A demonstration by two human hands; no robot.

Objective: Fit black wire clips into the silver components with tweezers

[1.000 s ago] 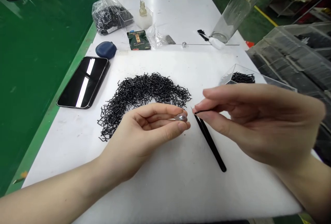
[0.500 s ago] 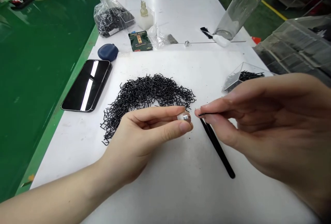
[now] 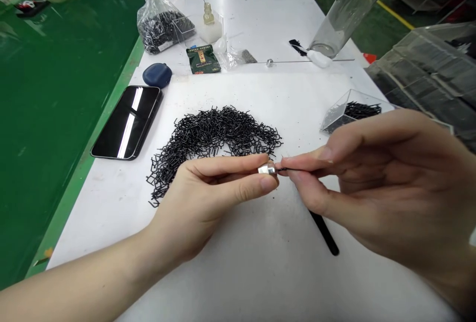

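Observation:
Between thumb and forefinger, my left hand (image 3: 215, 193) pinches a small silvery metal cylinder (image 3: 266, 169) whose end faces right. My right hand (image 3: 357, 183) is closed in a pinch on a thin black bent wire piece (image 3: 288, 169). The wire's left tip meets the cylinder's end; whether it sits inside a hole is too small to tell. Below the right fingers lie black tweezers (image 3: 324, 233), partly covered by the hand. Behind my left hand spreads a curved heap of short bent black wire pieces (image 3: 219, 126) on the white table (image 3: 238, 282).
A phone (image 3: 128, 121) and a dark blue case (image 3: 157, 75) lie at the left. Farther back are a bag of black pieces (image 3: 159, 29), a green packet (image 3: 203, 59), a small bottle (image 3: 208, 14) and a tall clear cylinder (image 3: 342, 15). A clear box (image 3: 336, 114) stands right.
My right hand has moved slightly left, bringing the black wire piece from a small gap away to the metal cylinder's end. My left hand stays nearly still.

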